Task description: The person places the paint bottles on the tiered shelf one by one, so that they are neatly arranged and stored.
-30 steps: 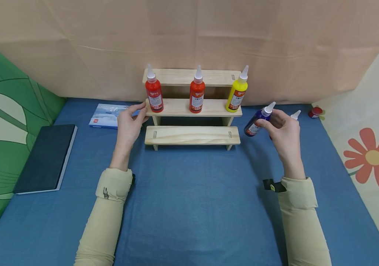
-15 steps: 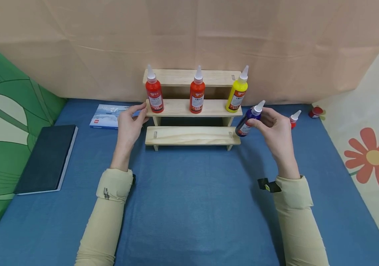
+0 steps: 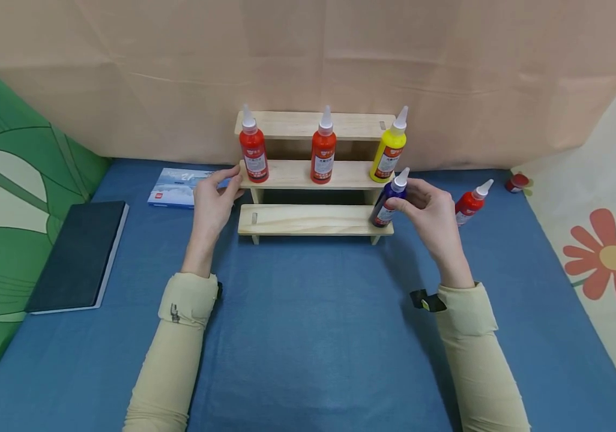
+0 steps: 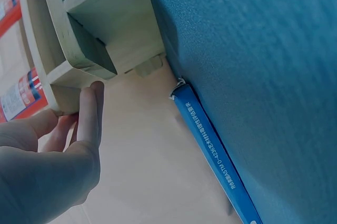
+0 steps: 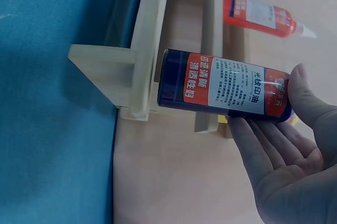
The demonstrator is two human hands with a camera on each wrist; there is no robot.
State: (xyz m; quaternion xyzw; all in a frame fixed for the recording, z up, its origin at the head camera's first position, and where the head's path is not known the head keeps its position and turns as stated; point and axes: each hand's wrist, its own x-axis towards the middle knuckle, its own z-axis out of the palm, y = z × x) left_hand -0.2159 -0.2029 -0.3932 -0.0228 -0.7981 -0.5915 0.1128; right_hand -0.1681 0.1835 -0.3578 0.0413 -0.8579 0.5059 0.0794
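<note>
A three-step wooden display stand (image 3: 308,221) is at the back of the blue cloth. My left hand (image 3: 213,195) pinches the left end of its middle step between thumb and fingers, as the left wrist view also shows. In my right hand (image 3: 431,219), thumb and fingers grip a dark blue ink bottle (image 5: 226,84) with a white nozzle. Its base is close over the right end of the lowest step. Along the middle step stand a red bottle (image 3: 254,157) at left, an orange-red bottle (image 3: 323,159) in the centre and a yellow bottle (image 3: 388,155) at right.
Right of my right hand is another red bottle (image 3: 469,205), partly hidden by that hand. Beyond it lies a small dark red container (image 3: 517,182). At left are a dark notebook (image 3: 78,255) and a blue-and-white flat box (image 3: 175,187). A beige cloth (image 3: 319,54) hangs behind the stand.
My right hand has carried the blue bottle leftward, from beside the stand to over the right end of the lowest step. The red bottle behind that hand now shows more. The left hand stays put.
</note>
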